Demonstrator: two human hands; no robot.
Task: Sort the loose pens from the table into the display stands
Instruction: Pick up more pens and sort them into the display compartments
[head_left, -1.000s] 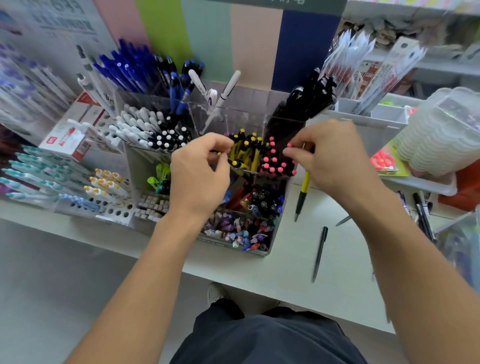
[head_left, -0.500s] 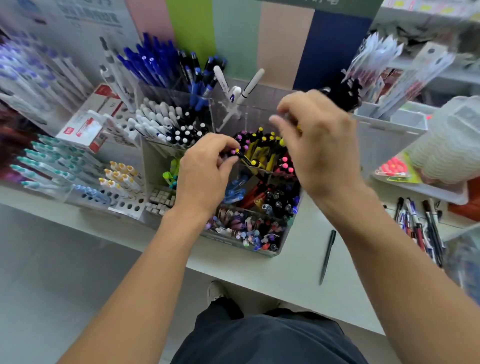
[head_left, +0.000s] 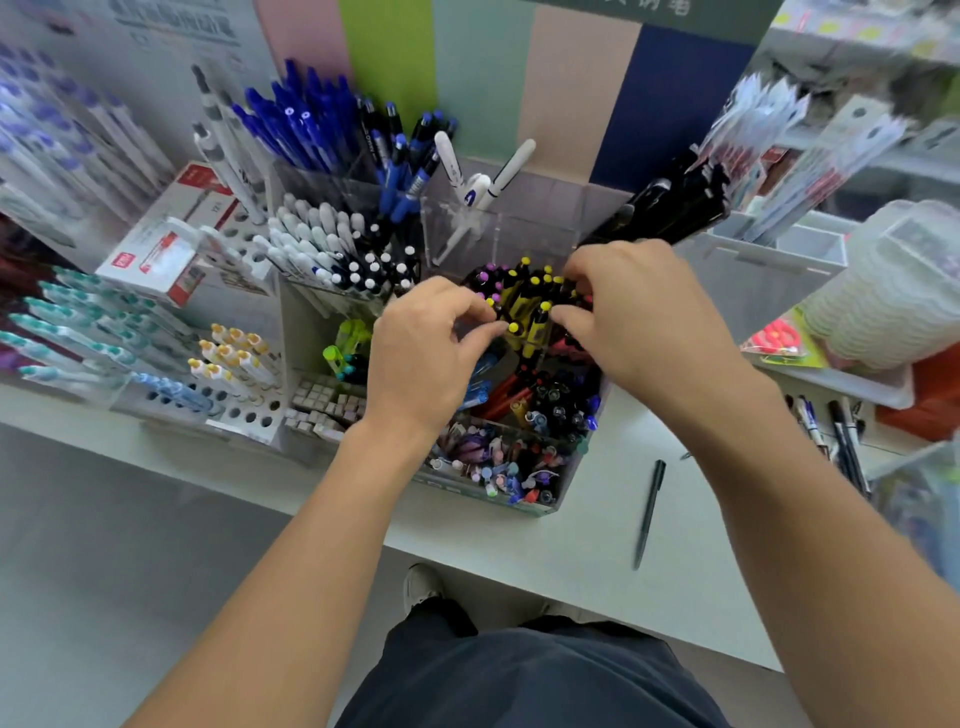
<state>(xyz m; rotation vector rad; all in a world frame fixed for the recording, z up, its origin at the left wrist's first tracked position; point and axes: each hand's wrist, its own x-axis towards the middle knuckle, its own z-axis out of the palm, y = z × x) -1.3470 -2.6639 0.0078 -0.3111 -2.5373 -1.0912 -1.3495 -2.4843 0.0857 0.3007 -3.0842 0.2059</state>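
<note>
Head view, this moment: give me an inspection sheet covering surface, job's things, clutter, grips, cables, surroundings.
Surface: pale table, display stands along its back.
Job's things: one dark pen lies loose right of the clear compartment stand; yellow-capped pens stand in its upper compartment; more loose pens at far right.
Clutter: red-and-white box; stack of clear plastic trays.
Grips: left hand and right hand both have fingers curled among the yellow-capped pens; which pen each pinches cannot be told.
Cables: nothing seen.
Surroundings: coloured wall panels; shelves at right, blurred.
</note>
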